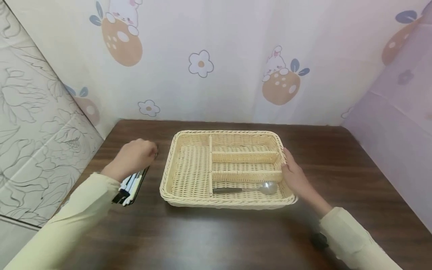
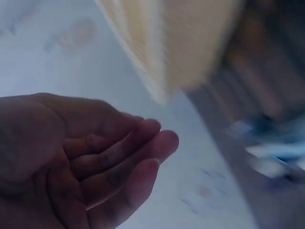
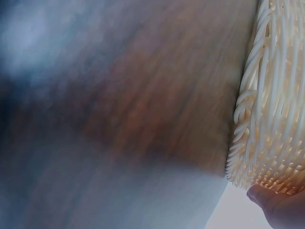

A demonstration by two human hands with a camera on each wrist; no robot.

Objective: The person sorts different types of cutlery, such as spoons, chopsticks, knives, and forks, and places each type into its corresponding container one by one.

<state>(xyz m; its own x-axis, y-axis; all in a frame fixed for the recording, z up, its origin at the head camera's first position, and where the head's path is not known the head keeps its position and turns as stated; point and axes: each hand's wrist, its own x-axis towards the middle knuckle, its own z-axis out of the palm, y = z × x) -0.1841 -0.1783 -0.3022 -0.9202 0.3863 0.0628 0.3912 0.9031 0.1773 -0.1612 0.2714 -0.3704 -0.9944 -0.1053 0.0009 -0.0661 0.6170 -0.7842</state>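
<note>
A cream wicker basket [image 1: 189, 168] with several compartments stands on the dark wooden table [image 1: 209, 240]. In its front right compartment lies a spoon [image 1: 268, 188] with a dark handle. My right hand [image 1: 298, 180] holds the basket's right side; in the right wrist view a digit [image 3: 267, 195] touches the woven wall. Left of the basket, my left hand [image 1: 135, 155] hovers by a bundle of slim white and black items [image 1: 129, 185], partly covered by hand and sleeve. The left wrist view shows the left hand [image 2: 95, 162] empty, fingers loosely bent.
A patterned curtain [image 1: 229, 75] with rabbits and flowers hangs behind the table. Floral panelling [image 1: 40, 105] stands along the left side. A small dark object [image 1: 318, 240] shows by the right sleeve, its kind unclear.
</note>
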